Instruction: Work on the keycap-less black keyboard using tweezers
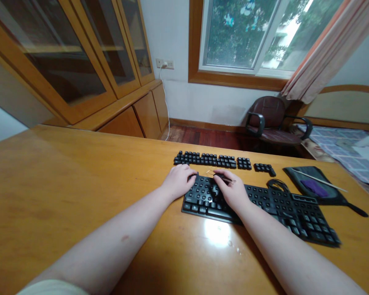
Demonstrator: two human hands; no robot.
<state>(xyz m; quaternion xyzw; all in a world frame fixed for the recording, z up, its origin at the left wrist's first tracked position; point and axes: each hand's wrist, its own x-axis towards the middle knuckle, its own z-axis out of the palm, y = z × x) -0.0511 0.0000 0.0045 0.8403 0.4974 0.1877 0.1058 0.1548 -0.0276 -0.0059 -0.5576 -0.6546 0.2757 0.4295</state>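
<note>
A black keyboard (266, 198) lies on the table, many of its keycaps off and the bottom rows and right-hand pad still capped. My left hand (178, 180) is curled over its top left corner, thumb on the edge, fingertips partly hidden. Above the left part of the keyboard, my right hand (232, 189) pinches a slim tool with thin metal prongs (209, 172); its exact kind is hard to make out. Behind the keyboard, loose black keycaps (218, 159) stand in grouped rows.
At the right lies a dark pouch (304, 174) with a purple cloth (314, 188) and a thin stick (320, 180) on it. A coiled black cable (278, 185) sits behind the keyboard. Past the table are a chair (269, 119), a glass-door cabinet (110, 78) and a bed (344, 145).
</note>
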